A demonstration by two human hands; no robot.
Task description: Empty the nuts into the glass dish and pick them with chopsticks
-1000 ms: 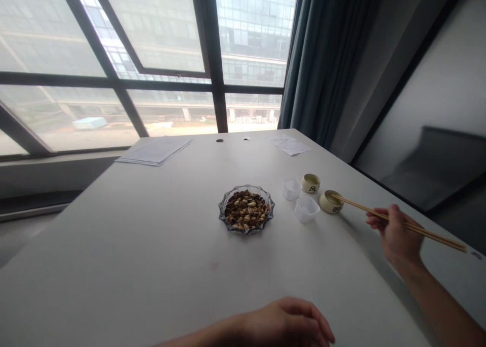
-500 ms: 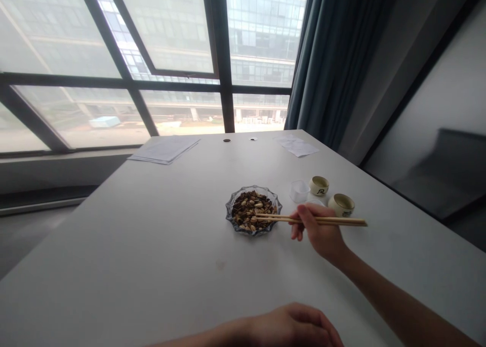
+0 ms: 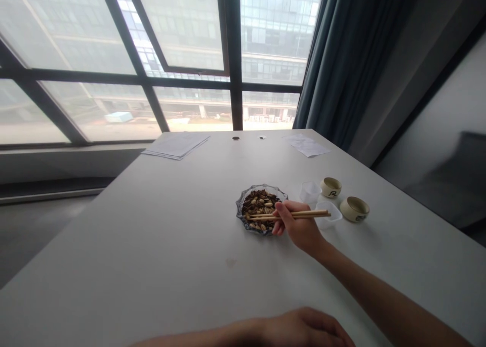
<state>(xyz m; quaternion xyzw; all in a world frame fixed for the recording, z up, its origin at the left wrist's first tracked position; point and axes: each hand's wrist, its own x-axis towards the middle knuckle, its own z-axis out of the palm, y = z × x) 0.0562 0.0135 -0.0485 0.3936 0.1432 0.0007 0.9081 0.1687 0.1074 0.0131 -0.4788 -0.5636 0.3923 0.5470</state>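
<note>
Pale tabletop beneath tall windows. The right hand, its grip closed around a pair of wooden chopsticks, has swung left from the small cups and now sits just beside the glass dish at the centre. The chopstick tips lie over the seeds, so the work now appears to be at the dish. The left hand stays palm-down at the near edge, relaxed and empty.

Quick tally: one glass dish of seeds and one pair of chopsticks (two sticks) in the right grip. Just right of that grip sit two clear plastic cups and two ceramic cups. Way beyond it, two sets of papers and two holes in the tabletop.
</note>
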